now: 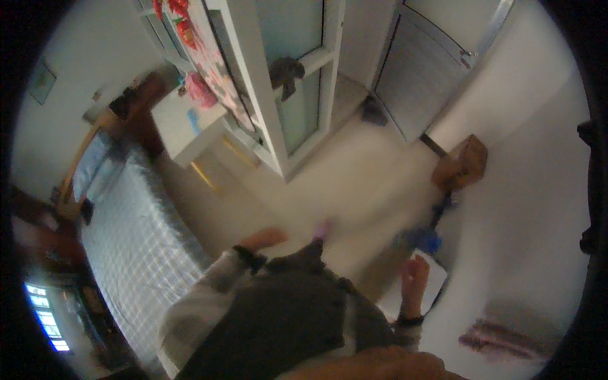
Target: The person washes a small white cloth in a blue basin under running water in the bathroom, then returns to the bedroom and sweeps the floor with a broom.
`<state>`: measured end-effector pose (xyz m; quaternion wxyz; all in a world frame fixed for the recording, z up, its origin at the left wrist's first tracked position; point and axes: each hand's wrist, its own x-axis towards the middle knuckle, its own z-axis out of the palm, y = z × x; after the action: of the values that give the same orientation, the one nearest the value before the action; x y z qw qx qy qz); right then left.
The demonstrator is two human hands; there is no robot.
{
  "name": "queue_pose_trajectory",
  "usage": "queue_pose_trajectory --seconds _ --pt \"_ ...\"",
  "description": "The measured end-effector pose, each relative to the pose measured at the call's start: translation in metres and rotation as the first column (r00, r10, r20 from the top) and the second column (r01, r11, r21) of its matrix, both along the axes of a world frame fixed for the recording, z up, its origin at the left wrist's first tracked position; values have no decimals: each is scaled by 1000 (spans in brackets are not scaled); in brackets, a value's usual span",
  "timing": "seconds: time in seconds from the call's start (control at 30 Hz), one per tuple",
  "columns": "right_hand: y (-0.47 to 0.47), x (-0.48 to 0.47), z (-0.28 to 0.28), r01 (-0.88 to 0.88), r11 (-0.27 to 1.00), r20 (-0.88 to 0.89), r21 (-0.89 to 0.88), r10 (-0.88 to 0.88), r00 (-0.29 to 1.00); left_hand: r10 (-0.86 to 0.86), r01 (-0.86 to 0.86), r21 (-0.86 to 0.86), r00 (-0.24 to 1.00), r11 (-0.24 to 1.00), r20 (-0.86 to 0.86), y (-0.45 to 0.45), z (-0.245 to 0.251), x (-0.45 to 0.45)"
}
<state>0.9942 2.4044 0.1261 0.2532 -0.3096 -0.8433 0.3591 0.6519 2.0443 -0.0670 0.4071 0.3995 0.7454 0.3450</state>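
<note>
My left hand (268, 238) hangs out in front of my body, above the pale floor, with a dark band at its wrist; it is blurred and touches nothing that I can make out. On the other side, my right hand (416, 271) is over a white flat surface (437, 280), also with a dark band at the wrist. Whether it rests on that surface or holds something is unclear. A blurred blue object (430, 240) lies just beyond it. One foot (322, 230) shows below my dark clothing.
A bed (142, 237) with a checked cover stands at left, near a white table (185, 128) with a pink item (200, 90). White-framed glass panels (299, 114) jut out ahead. A grey door (418, 71) and a brown cardboard box (460, 164) are at right.
</note>
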Motion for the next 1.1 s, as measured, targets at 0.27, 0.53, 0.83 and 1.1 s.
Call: queue_pose_trajectory --seconds 0.27,0.53,0.83,1.1 --pt "153 -84 -30 6 979 -106 -203 -28 994 -17 6 -106 994 994 -110 187 54 -137" --pt "285 -180 14 173 893 23 -415 -180 983 8 -5 63 999 998 -54 321 95 -213" --pt "565 -319 -23 -36 988 -204 -147 5 979 294 -300 -47 949 953 -115 429 76 -262" --pt "774 -445 -61 -70 917 -211 -394 -16 977 377 -402 -124 908 907 -183 506 132 -273"
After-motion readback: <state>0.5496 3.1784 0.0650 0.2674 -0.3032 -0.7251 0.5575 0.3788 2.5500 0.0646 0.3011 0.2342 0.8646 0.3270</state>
